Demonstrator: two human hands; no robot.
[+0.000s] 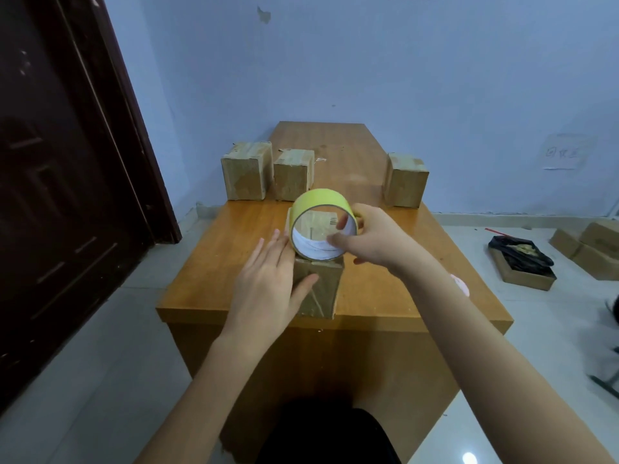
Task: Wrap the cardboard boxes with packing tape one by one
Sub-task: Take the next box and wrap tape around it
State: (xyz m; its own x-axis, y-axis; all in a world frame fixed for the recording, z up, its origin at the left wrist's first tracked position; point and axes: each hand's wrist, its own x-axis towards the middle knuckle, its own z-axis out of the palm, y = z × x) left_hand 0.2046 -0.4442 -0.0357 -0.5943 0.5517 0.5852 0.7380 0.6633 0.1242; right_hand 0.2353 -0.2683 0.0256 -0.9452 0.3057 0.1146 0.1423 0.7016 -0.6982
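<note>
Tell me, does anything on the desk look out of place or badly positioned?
Yes. The far-left cardboard box sticks out past the left edge of the wooden desk, so it could tip off. The box being taped, under the left hand, stands right at the near edge. The right hand holds the yellow tape roll.
</note>
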